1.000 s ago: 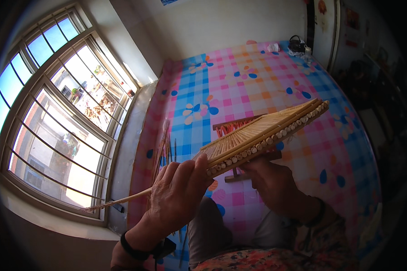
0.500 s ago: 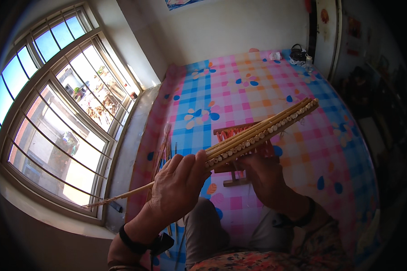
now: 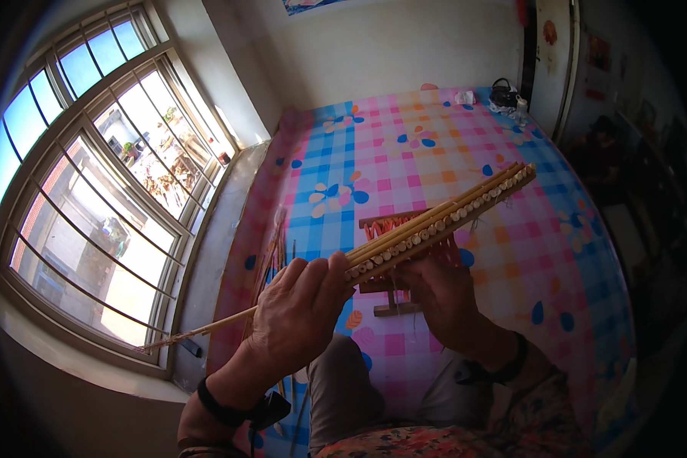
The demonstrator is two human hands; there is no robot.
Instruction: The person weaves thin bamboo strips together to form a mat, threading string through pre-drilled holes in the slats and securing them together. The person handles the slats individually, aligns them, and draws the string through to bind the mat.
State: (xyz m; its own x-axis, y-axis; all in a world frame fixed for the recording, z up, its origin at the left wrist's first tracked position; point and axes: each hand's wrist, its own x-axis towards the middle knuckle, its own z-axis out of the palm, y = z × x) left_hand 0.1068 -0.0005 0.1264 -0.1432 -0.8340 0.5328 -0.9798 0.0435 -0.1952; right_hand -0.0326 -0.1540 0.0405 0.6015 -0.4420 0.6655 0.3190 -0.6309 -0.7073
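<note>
A flat panel of pale straw stalks (image 3: 450, 215) crosses the middle of the view on a slant, its round cut ends along the near edge. My left hand (image 3: 294, 309) is closed on its lower left end, with a thinner stalk (image 3: 221, 321) reaching leftward from it to a frayed tip. Under the panel, my right hand (image 3: 439, 298) has bent fingers against the underside, its fingertips partly hidden. Behind and below the panel is a wooden frame (image 3: 395, 308) strung with orange-red cord, resting on the checked, flower-printed sheet (image 3: 389, 168).
A barred window (image 3: 103, 221) and narrow sill (image 3: 233, 179) line the left. Long loose sticks (image 3: 271, 256) lie along that side. A black bag (image 3: 502, 95), white cloth (image 3: 464, 98) and bottle sit at the sheet's back right. The dark right side holds clutter too dim to make out.
The panel has tilted toward edge-on, so less of its broad face shows, and its far end sits slightly further left. Both my hands keep hold, shifted a little up and left.
</note>
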